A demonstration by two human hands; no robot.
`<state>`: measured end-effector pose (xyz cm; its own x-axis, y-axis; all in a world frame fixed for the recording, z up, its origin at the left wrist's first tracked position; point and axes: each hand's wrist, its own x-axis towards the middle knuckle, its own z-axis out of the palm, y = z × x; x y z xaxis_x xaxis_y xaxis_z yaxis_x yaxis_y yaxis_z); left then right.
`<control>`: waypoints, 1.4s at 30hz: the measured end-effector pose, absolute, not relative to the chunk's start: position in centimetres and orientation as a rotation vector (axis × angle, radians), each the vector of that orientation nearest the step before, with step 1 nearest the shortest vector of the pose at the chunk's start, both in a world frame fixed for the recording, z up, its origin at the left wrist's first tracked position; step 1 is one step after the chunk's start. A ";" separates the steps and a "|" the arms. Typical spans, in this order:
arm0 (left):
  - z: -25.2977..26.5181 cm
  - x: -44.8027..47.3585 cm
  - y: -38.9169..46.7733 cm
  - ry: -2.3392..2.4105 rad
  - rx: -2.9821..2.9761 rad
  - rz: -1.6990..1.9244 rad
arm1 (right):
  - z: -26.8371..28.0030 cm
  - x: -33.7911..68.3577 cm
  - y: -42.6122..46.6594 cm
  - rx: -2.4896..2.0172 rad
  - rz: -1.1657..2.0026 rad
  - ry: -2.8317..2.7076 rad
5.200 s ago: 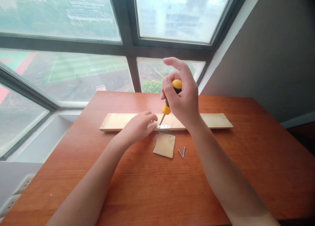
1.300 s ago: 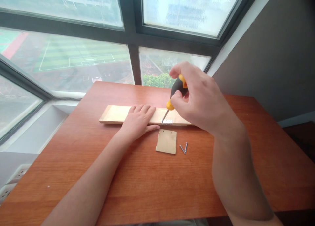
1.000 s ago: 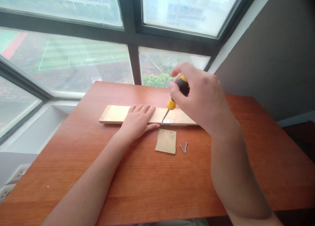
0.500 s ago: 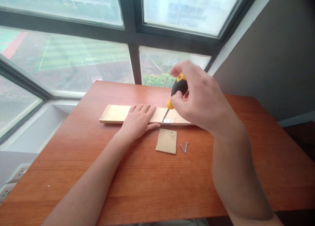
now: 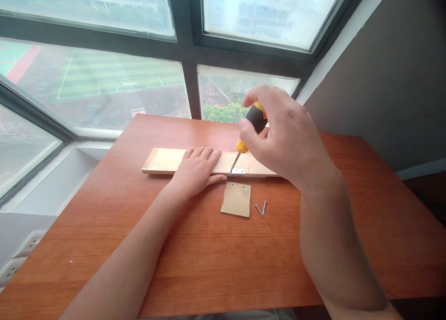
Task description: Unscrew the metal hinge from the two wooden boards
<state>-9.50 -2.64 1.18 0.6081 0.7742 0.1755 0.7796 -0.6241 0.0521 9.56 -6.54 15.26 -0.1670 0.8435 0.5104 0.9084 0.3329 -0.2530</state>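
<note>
My left hand (image 5: 197, 170) lies flat on a pale wooden board (image 5: 162, 160), fingers spread across its top and thumb along the near edge. In my right hand (image 5: 284, 136) is a screwdriver (image 5: 256, 120) with a black and yellow handle, held tilted between thumb and fingers. Its tip meets the left end of a small white metal plate (image 5: 238, 171) on the board's near edge. Whether a screw head sits under the tip is too small to tell. My right hand and forearm hide the board's right end.
A square tan piece of board (image 5: 236, 199) with two small holes lies in front of the wooden board. Two screws (image 5: 261, 209) rest beside it on the reddish-brown table (image 5: 209, 264). Windows (image 5: 118, 83) stand behind the table, and wall sockets (image 5: 26, 250) are at the left.
The fingers of my right hand have shifted on the screwdriver handle, the thumb moving slightly up, and the handle has turned. My left hand stays in place on the board.
</note>
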 end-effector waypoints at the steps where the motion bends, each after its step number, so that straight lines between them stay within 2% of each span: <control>1: 1.1 -9.5 -2.6 -1.339 -2.790 -0.285 | 15.2 9.5 -6.5 -1.552 -0.177 -2.006; 10: 0.9 -9.5 -2.6 -1.354 -2.742 -0.250 | 15.3 9.6 -6.4 -1.515 -0.149 -2.014; 15: 0.8 -9.5 -2.4 -1.346 -2.741 -0.279 | 15.0 9.4 -6.2 -1.582 -0.234 -1.954; 42: 1.0 -9.6 -2.5 -1.308 -2.754 -0.255 | 15.3 9.4 -6.6 -1.494 -0.123 -2.016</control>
